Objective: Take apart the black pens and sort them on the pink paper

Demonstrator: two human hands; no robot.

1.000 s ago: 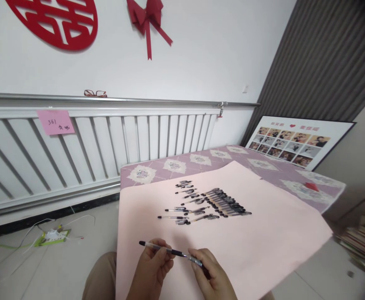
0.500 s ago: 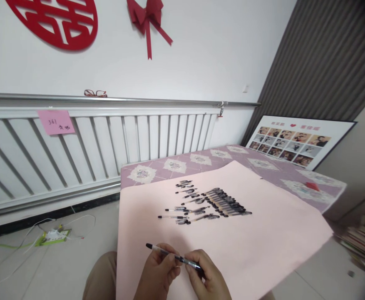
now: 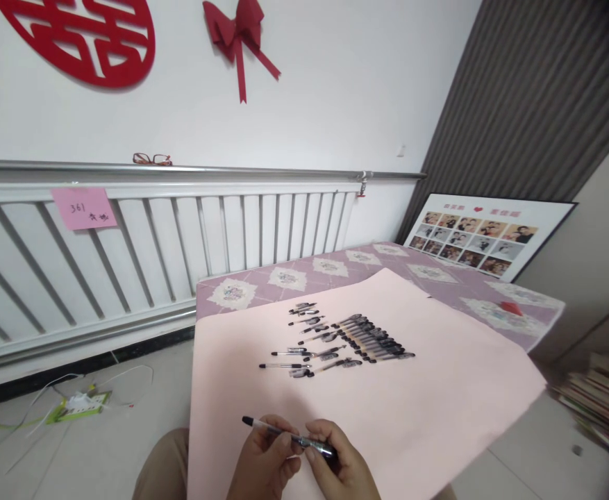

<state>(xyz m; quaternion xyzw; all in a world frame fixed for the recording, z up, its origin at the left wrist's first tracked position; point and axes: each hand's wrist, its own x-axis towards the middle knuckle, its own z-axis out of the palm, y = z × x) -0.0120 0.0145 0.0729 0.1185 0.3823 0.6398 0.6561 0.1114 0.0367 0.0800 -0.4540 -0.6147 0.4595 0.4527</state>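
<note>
Pale pink paper (image 3: 439, 396) spreads over the near part of the bench (image 3: 539, 300), and just above its front edge I see two bare hands meeting. The left hand (image 3: 270, 455) has its fingers closed round the barrel of a pen (image 3: 257, 423), holding it slantwise with the dark end up and to the left; the right hand (image 3: 341, 458) has a closed grip on a dark cap (image 3: 323, 449). A second ago the metal tip showed just at the cap's mouth; now pen and cap run in one line, so the tip appears to be inside, though I cannot tell whether the cap is fully seated. No box or tray holds the rest: beyond the hands, uncapped pens (image 3: 283, 366) and loose caps (image 3: 298, 373) lie scattered on the paper, while to their right a close row of pens (image 3: 373, 339) slants side by side. Farther back come a photo board (image 3: 548, 214), a white radiator (image 3: 239, 229) and a red bow (image 3: 239, 35) on the wall.
</note>
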